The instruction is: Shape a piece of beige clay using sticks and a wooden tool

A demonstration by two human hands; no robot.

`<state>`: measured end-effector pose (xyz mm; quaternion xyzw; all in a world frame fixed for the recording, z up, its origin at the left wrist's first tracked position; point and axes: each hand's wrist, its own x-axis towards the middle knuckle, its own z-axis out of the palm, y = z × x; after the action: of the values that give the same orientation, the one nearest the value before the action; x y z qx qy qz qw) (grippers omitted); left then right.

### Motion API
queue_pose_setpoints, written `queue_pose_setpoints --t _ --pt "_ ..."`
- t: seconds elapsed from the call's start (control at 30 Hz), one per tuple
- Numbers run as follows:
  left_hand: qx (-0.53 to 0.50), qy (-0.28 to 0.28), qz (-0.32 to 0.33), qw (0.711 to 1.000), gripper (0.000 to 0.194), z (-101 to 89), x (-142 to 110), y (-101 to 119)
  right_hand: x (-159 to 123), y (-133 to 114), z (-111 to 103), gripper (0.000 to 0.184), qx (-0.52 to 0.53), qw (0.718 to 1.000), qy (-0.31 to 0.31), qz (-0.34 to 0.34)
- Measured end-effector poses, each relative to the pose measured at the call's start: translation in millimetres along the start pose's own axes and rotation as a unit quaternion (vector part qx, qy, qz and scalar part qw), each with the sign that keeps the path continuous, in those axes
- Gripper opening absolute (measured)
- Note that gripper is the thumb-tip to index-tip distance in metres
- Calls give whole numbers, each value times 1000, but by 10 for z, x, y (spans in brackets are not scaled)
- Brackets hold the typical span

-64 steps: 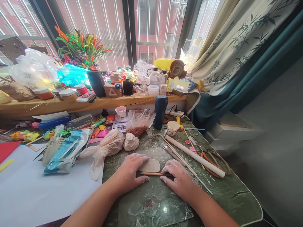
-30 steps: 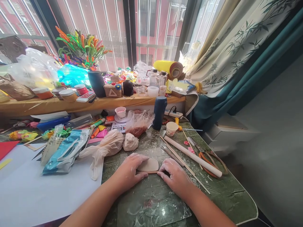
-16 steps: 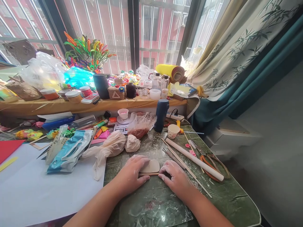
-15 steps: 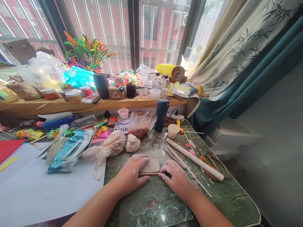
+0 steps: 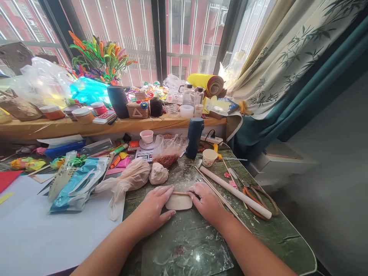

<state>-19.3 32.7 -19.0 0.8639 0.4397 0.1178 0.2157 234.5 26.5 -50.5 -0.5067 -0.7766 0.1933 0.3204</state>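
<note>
A thin wooden stick (image 5: 182, 193) lies crosswise along the far edge of a flat, pale clay slab (image 5: 178, 203) with rounded corners. My left hand (image 5: 155, 205) is on the stick's left end, its fingers curved over it and its thumb apart by the slab's near left side. On the right end, my right hand (image 5: 206, 201) has its fingers bent round the stick, the thumb beside the slab. Both stick ends are hidden under my fingers. White powder marks both hands. Beneath the slab is a clear sheet (image 5: 184, 245) with smears of residue.
Beyond my hands sit a clay lump (image 5: 158, 173) and a crumpled plastic bag (image 5: 135, 174). To the right lie a white rolling pin (image 5: 235, 191), thin sticks and orange-handled scissors (image 5: 253, 203). A paper cup (image 5: 209, 157) and dark blue bottle (image 5: 194, 138) stand behind; white paper (image 5: 57, 237) is left.
Both hands have moved forward, carrying the stick from the slab's near edge to its far edge. The slab's near part is now uncovered. The view has shifted slightly.
</note>
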Motion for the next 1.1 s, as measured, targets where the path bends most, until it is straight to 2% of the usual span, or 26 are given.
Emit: queue_pose_setpoints --t 0.1,0.27,0.53,0.57,0.63,0.7,0.83,1.0,1.1 --pt "34 -13 -12 999 80 54 -39 24 -21 7 27 23 -6 1000 0 -21" --pt "45 9 -5 999 72 76 -23 29 -8 34 52 28 -18 999 5 -35" --pt "49 20 0 999 57 -12 26 79 10 17 25 17 -17 999 -14 -28" --pt "47 20 -2 999 56 -16 26 84 -11 0 10 18 -17 999 -21 -28" --pt "43 20 -5 999 56 -23 35 90 -48 -32 -18 37 -25 999 -40 -24" --pt "41 15 -7 999 56 -29 51 90 -67 -56 -40 47 -38 997 -60 -16" --pt "56 -6 -11 998 55 -32 64 94 -69 -91 -68 45 -63 994 -91 -12" --pt "100 -6 -10 995 55 -17 29 157 -81 -161 -96 61 -89 990 -108 -12" --pt "123 -18 -27 992 53 -17 38 209 -75 -200 -100 56 -96 989 -112 -9"
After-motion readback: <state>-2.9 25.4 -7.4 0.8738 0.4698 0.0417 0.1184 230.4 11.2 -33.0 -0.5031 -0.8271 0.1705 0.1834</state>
